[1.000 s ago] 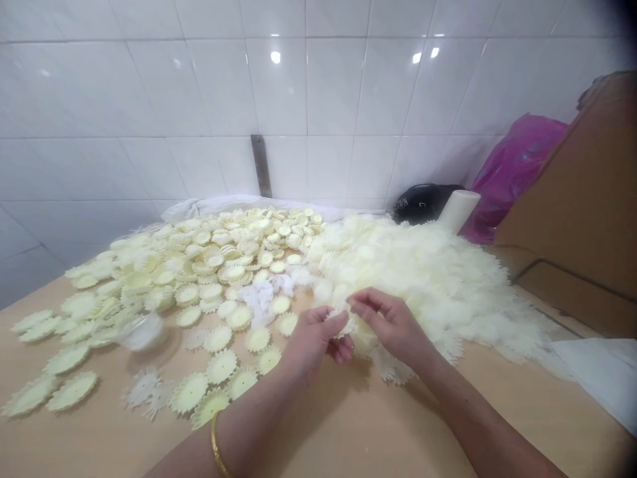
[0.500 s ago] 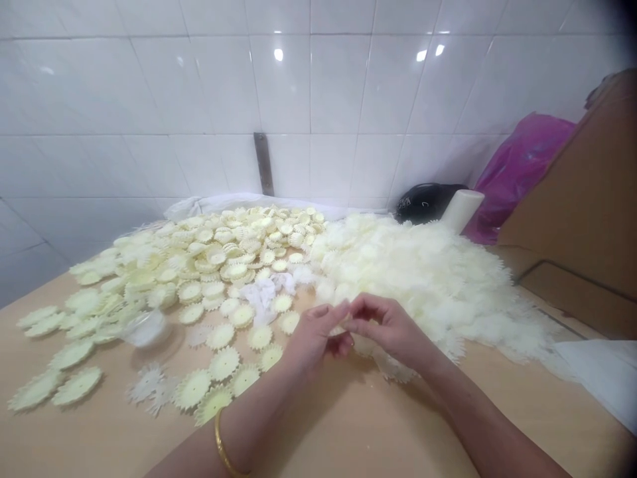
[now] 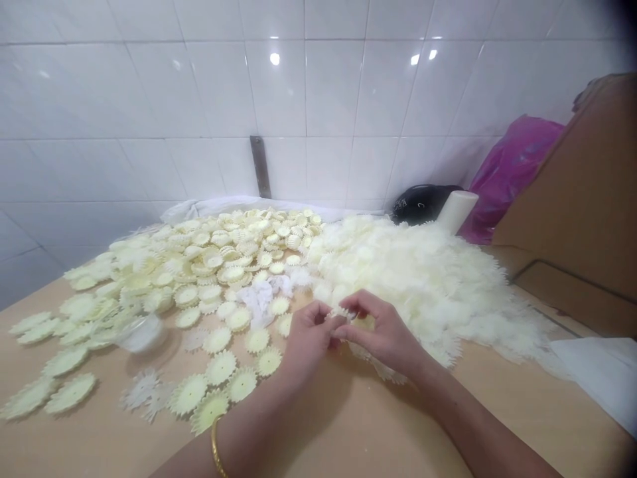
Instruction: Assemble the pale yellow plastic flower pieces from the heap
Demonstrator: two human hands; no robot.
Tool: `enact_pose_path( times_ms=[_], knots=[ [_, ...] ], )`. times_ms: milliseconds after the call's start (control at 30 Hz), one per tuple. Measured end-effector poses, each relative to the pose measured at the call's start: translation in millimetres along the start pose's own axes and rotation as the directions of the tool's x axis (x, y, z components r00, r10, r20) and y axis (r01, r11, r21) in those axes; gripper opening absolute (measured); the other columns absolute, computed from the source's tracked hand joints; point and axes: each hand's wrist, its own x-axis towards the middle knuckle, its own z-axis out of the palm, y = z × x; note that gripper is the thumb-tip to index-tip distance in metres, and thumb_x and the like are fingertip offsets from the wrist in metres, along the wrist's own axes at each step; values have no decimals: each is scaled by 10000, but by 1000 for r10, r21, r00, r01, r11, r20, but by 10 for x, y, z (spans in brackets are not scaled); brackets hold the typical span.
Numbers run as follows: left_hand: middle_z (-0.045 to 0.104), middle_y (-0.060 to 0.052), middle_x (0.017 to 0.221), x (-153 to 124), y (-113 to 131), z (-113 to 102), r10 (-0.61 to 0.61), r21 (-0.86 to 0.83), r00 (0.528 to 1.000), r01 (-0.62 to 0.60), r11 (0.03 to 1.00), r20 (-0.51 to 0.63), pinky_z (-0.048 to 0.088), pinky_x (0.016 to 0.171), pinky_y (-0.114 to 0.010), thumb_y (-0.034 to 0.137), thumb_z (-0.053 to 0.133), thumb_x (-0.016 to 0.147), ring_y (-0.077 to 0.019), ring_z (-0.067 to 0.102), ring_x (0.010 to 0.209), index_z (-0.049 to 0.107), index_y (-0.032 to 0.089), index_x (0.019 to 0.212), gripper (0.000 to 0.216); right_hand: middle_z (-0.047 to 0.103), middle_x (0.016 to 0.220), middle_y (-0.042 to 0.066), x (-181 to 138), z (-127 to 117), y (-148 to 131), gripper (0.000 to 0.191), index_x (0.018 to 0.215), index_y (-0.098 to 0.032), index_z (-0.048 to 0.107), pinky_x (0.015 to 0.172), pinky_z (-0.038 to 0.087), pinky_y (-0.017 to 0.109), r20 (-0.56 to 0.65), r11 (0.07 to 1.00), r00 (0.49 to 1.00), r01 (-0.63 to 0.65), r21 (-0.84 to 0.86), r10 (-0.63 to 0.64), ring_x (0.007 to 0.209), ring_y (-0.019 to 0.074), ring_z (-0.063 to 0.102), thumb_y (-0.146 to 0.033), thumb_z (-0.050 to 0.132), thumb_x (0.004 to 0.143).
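Note:
Between my two hands is a small pale disc with a toothed edge [image 3: 342,313], partly hidden by my fingers. My left hand [image 3: 309,335] pinches it from the left, thumb and fingers closed. From the right, my right hand [image 3: 381,328] grips its edge with bent fingers and thumb. Just beyond and right of my hands spreads a big heap of thin whitish toothed pieces [image 3: 413,272]. Left of my hands lie several pale yellow toothed discs [image 3: 221,367], some with a small dark hole in the middle.
A large pile of yellowish discs [image 3: 239,245] covers the back left of the wooden table [image 3: 348,431]. A clear plastic bowl [image 3: 142,334] stands at left. White cloth scraps [image 3: 257,302] lie mid-table. At right are a white roll [image 3: 458,209], black bag [image 3: 423,202], pink bag [image 3: 515,166] and cardboard box [image 3: 577,212].
My fingers have shifted around the disc, and its toothed edge now shows above them. The whole view has moved slightly.

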Motion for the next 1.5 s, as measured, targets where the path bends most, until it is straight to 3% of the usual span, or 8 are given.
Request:
enact_pose_path(
  times_ms=[400,500,767,900,1033,1267,1400,1500],
  knots=[
    [504,30,494,-10,20,2,-22,31,993,19,999,116,376,451,-205,367,645,647,-84,487,435,513,151,634,254,518,726,26,-20,42,2,146,703,-184,562,611,425,258,-68,985,983,172,23,-170,665,132,508,-191,454,801],
    [512,24,493,-41,42,26,-22,21,986,19,1000,165,357,440,-195,366,628,668,-69,458,417,523,150,637,242,506,666,8,-19,55,5,177,652,-184,525,575,405,248,-174,989,974,141,-42,-146,621,124,489,-181,433,804],
    [505,35,472,-45,14,58,-104,10,990,104,995,95,341,431,-193,355,608,681,-78,477,409,431,172,596,269,525,639,19,90,-220,219,164,737,-178,501,563,413,281,-612,964,791,-162,-213,-3,604,157,514,-270,407,836],
    [535,22,542,-29,5,60,-133,-31,987,136,990,91,383,484,-215,346,633,653,-114,548,501,488,175,674,225,535,940,108,114,-247,301,226,973,-159,532,757,425,373,-543,909,823,-87,-408,-166,877,220,509,-230,367,837],
    [514,31,495,-10,-50,18,-95,24,990,93,995,103,356,471,-203,379,626,661,-71,460,426,549,164,701,232,547,898,91,89,-204,238,199,942,-177,548,767,423,375,-523,899,818,-17,-438,-240,855,215,513,-236,392,834],
    [403,62,425,-7,-51,-1,-33,54,996,29,998,82,251,372,-186,467,597,667,-46,327,351,453,167,580,344,543,654,23,19,-130,13,202,645,-183,510,626,414,291,-386,975,915,34,-221,-119,643,152,504,-289,467,811],
    [335,77,406,5,-33,-9,-55,24,996,53,998,76,223,355,-179,481,610,648,-43,301,350,386,176,538,394,574,696,19,-1,-76,-61,140,703,-181,560,650,420,276,-116,999,992,49,2,-49,673,142,518,-302,537,769],
    [330,74,430,12,-48,-20,-75,-10,994,76,997,77,220,349,-171,486,606,648,-41,315,359,435,164,550,378,585,710,7,-8,-48,-82,125,743,-181,579,667,426,269,60,992,998,-28,122,21,688,134,530,-306,589,728]
  ],
)
